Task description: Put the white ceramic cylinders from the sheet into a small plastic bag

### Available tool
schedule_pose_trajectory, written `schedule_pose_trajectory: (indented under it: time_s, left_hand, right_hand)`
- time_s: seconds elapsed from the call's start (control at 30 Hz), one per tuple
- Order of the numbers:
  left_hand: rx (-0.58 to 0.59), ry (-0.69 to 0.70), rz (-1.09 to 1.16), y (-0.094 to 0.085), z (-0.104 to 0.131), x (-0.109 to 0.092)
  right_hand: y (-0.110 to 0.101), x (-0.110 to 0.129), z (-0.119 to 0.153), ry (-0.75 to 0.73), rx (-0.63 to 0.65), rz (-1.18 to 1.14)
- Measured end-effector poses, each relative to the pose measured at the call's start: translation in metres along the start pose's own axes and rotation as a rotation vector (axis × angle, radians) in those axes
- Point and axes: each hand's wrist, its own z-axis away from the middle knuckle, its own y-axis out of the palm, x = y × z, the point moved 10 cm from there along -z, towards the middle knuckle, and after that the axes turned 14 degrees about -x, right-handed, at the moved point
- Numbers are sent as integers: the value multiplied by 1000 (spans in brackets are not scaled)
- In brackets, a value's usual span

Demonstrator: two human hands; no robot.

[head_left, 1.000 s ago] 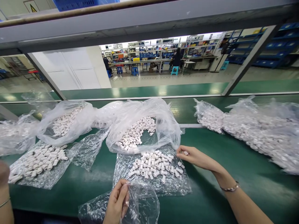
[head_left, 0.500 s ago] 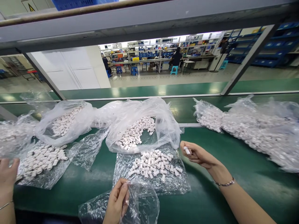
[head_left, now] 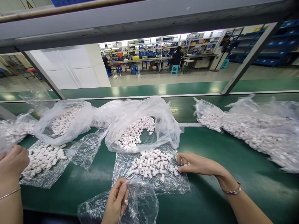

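My left hand (head_left: pixel 116 199) pinches the rim of a clear plastic bag (head_left: pixel 143 202) near the front edge of the bench. At the right end of a pile of small white plastic pipe fittings (head_left: pixel 151 163), my right hand (head_left: pixel 198 165) holds a white fitting (head_left: pixel 187 164) in its curled fingers. Its thumb and fingertips reach the outermost fittings of the pile. Under the pile lies a flat clear plastic sheet (head_left: pixel 168 186). Just behind it stands an open translucent bag (head_left: pixel 168 127) with many more white fittings inside.
On the left, a co-worker's hand (head_left: pixel 14 161) is beside another pile of white fittings (head_left: pixel 44 160). An open bag (head_left: pixel 86 115) stands behind that pile. Filled bags (head_left: pixel 257 133) lie along the right of the green bench (head_left: pixel 221 199). A metal shelf beam (head_left: pixel 140 21) runs overhead.
My right hand has moved left and down onto the pile's right edge, fingers spreading round the fittings there. My left hand stays on the bag. The co-worker's hand has risen and moved right.
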Motion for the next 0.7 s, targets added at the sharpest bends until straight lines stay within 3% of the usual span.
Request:
schedule_pose_trajectory:
  time_s: [0.17,0.3,0.4,0.47,0.57,0.7]
  left_hand:
    - [-20,6,-12,-2,1,-1]
    - [-20,-3,2,-3,-1,2]
    - [-4,-3,8,-3,-2,4]
    - [3,-10,9,-4,-3,6]
    - [16,-21,9,-4,-4,7]
    - [8,-17,6,-4,-3,5]
  right_hand:
    - [4,2,-1,-44,19,28]
    - [-8,17,2,-125,39,-504]
    - [-26,14,1,-152,-56,-953]
    - [-31,10,0,-169,-110,-1108]
    - [-24,14,-2,-155,-97,-1053]
    - [-9,28,1,-99,-26,-558]
